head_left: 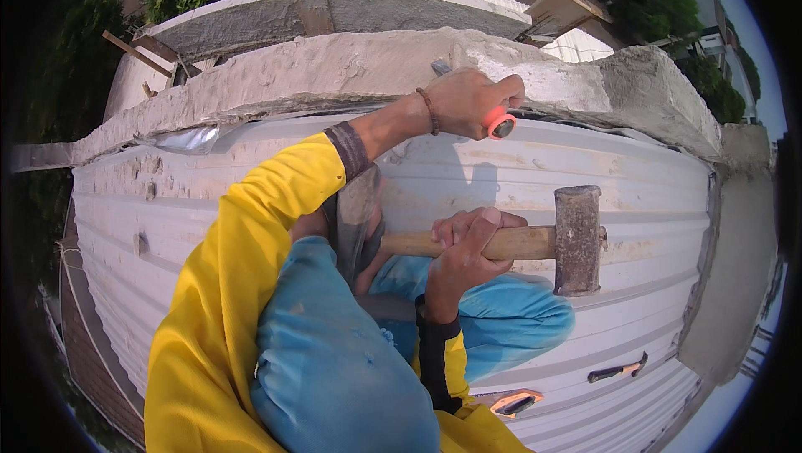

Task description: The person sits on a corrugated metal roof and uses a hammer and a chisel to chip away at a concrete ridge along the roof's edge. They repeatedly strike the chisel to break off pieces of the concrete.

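My left hand (476, 102), with a beaded bracelet at the wrist, is closed around a chisel (499, 123) that has an orange-red grip. The chisel's butt end faces me. Past my knuckles its grey blade shows against the rough concrete ledge (351, 69); where the tip touches is hard to make out. Lower and to the right, my right hand (472, 254) wraps round the wooden handle of a sledgehammer (577, 240). Its rusty, blocky head points right, held apart from the chisel, above the corrugated metal roofing (635, 194).
I squat on the roofing in blue trousers, a bare foot under me. A claw hammer (618, 368) and an orange-handled handsaw (516, 403) lie at the lower right. Concrete chips (140, 243) are scattered at left. A concrete wall (731, 261) edges the right side.
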`<state>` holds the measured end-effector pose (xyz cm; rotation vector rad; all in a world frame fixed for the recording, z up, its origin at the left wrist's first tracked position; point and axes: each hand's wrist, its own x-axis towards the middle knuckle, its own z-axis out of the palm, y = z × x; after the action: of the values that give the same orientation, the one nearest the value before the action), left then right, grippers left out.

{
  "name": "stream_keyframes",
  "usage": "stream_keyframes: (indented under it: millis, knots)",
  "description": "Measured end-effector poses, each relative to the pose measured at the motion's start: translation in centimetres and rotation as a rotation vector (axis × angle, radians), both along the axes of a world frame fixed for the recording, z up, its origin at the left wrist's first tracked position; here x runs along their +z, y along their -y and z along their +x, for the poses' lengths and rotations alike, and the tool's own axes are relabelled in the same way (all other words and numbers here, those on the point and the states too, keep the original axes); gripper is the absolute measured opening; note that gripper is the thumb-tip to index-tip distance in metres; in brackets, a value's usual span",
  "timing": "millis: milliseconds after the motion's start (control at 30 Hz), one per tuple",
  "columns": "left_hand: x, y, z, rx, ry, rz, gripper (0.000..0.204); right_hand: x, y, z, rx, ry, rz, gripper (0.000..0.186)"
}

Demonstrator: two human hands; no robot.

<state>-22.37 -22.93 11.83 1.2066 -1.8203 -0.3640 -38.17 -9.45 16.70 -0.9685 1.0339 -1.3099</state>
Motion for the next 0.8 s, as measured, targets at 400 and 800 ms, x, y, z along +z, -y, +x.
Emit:
stream_keyframes:
  millis: [400,800]
  knots:
    - [-0.6,0.3,0.7,-0.011,0.009,-0.005,0.032,8.5,1.0,-4.1,-0.352,0.151,-0.533,0.022]
    - [-1.0,-0.1,1.8,0.035,0.061,-0.009,0.03,-0.1,-0.5,-2.0,0.083,0.044,0.177,0.02]
